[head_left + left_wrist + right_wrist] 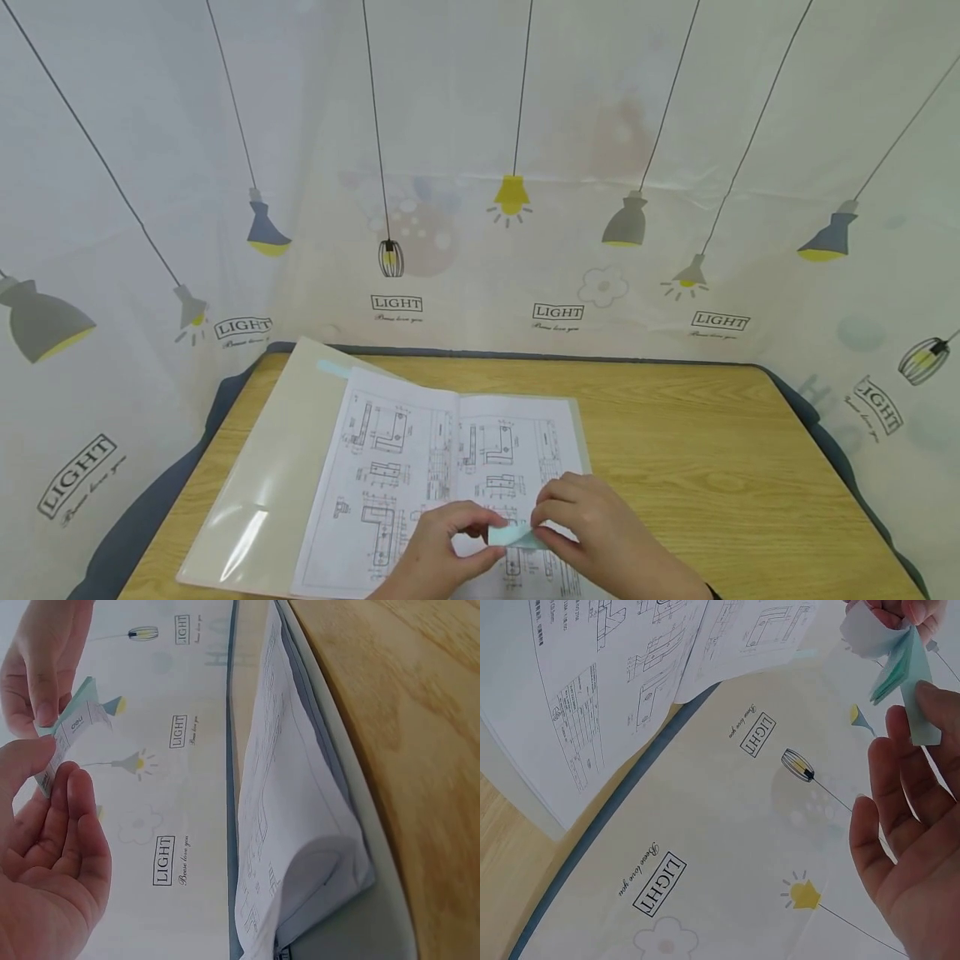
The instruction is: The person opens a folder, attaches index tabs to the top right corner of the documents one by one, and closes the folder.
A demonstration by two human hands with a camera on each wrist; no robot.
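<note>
Above the open pages, both hands pinch a small pad of pale green sticky notes [499, 536]. My left hand [441, 552] grips its left end between thumb and fingers. With thumb and forefinger, my right hand [600, 529] pinches a green sheet [924, 716] at the right end. In the right wrist view this sheet is bent away from the other green leaves. The pad's white printed backing [77, 726] shows in the left wrist view. Below the hands lie white sheets of technical drawings [408, 492], partly covered by the fingers.
The drawings lie in an open cream folder [247, 492] on a wooden table [697, 442]. A pale blue strip [333, 368] shows near the folder's top. White cloth [465, 108] printed with lamps surrounds the table, which has a dark blue edge [480, 353].
</note>
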